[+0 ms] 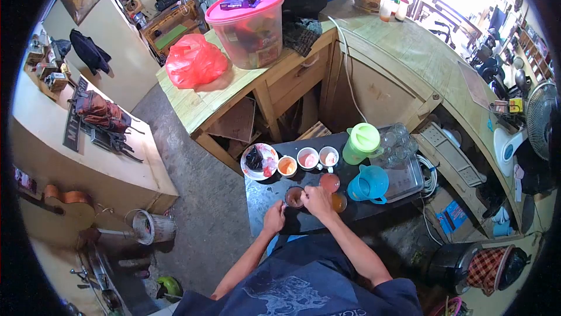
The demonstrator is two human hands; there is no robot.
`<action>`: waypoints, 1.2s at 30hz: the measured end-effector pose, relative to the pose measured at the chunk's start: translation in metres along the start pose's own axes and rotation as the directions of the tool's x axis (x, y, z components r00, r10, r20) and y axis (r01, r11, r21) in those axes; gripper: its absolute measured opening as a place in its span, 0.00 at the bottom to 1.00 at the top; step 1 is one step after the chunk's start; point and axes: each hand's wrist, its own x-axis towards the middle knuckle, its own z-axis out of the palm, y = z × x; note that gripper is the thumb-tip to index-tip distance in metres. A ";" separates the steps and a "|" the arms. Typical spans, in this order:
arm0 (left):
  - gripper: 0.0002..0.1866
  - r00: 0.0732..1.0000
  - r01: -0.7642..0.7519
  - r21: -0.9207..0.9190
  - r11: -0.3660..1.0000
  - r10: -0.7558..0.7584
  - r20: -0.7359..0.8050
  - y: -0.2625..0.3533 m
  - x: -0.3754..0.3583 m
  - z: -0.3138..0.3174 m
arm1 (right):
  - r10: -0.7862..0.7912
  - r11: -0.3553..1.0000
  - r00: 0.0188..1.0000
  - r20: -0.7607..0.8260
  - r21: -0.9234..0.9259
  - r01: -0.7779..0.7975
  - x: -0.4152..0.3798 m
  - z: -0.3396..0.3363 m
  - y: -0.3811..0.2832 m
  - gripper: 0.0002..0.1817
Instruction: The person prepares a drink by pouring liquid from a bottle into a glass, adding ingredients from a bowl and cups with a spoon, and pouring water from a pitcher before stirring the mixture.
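On the dark low table (257, 199), my left hand (274, 218) is closed at the left side of a cup with brown contents (294, 197), seemingly on its handle. Above that cup's right edge, my right hand (317, 201) is pinched around something too small to make out. Beside the right hand are a glass of reddish drink (329, 182) and a glass of orange drink (339, 202). Behind them stand a cup with orange contents (287, 166) and two white cups (307, 158) with pinkish contents. A plate (269, 173) holds a black bag and pink bits.
A green lidded pitcher (361, 143), a blue jug (369, 184), upturned glasses (399, 142) and a metal tray (403, 180) stand to the right. Behind is a wooden counter (193, 108) with a pink-lidded tub (252, 35) and a red bag (196, 61). A bucket (153, 226) stands at left.
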 end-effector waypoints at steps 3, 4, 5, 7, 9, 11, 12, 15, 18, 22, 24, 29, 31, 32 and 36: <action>0.11 1.000 -0.015 0.009 1.000 0.015 -0.013 -0.004 0.001 0.004 | -0.057 0.998 0.981 0.187 0.002 0.058 -0.003 0.001 0.006 0.13; 0.11 1.000 -0.019 0.012 1.000 0.019 -0.011 -0.005 0.001 0.004 | -0.089 0.996 0.962 0.259 0.017 0.087 -0.005 0.002 0.007 0.13; 0.11 1.000 -0.025 0.015 1.000 0.026 -0.009 -0.006 0.002 0.004 | -0.077 0.995 0.969 0.234 0.083 0.059 -0.005 0.004 0.008 0.13; 0.11 1.000 -0.022 0.008 1.000 0.022 -0.019 -0.002 0.000 0.003 | -0.049 0.977 0.981 0.187 0.215 0.008 -0.006 0.009 0.007 0.13; 0.11 1.000 -0.015 0.006 1.000 0.015 -0.023 0.000 0.000 0.002 | -0.030 0.995 0.997 0.067 0.098 0.023 -0.003 0.005 0.007 0.13; 0.11 1.000 -0.003 0.009 1.000 0.003 -0.014 -0.001 0.000 0.002 | -0.018 1.000 1.000 0.011 0.004 0.018 -0.001 0.002 0.009 0.14; 0.11 1.000 -0.009 0.010 1.000 0.010 -0.021 -0.001 0.000 0.002 | -0.045 0.999 0.997 0.068 -0.016 0.046 -0.001 0.003 0.011 0.14; 0.11 0.999 -0.021 0.020 1.000 0.021 -0.026 -0.003 -0.001 0.003 | -0.078 0.997 0.968 0.240 0.004 0.079 -0.001 0.008 0.017 0.14; 0.11 1.000 -0.015 0.017 1.000 0.015 -0.021 0.000 0.002 0.002 | -0.043 0.993 0.963 0.268 0.114 0.012 0.008 0.007 0.018 0.13; 0.12 0.999 0.004 -0.014 1.000 -0.004 -0.031 0.007 -0.002 -0.003 | -0.056 0.998 0.996 0.069 0.024 0.054 0.009 0.003 0.007 0.13; 0.12 0.999 -0.006 -0.013 1.000 0.005 -0.042 0.004 -0.001 -0.001 | -0.107 0.994 0.981 0.160 -0.017 0.112 0.012 -0.001 0.010 0.13; 0.11 0.998 -0.029 -0.015 0.999 0.028 -0.051 0.001 -0.001 0.003 | -0.100 0.983 0.955 0.279 0.178 0.051 0.021 0.006 0.020 0.11; 0.10 0.997 -0.034 -0.031 0.999 0.032 -0.066 -0.003 0.001 0.005 | -0.107 0.988 0.985 0.138 0.124 0.090 0.023 0.001 0.017 0.12; 0.10 0.997 -0.034 -0.038 0.999 0.032 -0.073 -0.005 0.000 0.007 | -0.112 0.990 0.991 0.069 0.096 0.106 0.022 -0.001 0.016 0.12; 0.10 0.999 0.043 -0.008 0.999 -0.043 -0.018 -0.001 0.002 0.005 | -0.154 0.985 0.931 0.331 0.127 0.117 0.021 0.002 0.029 0.15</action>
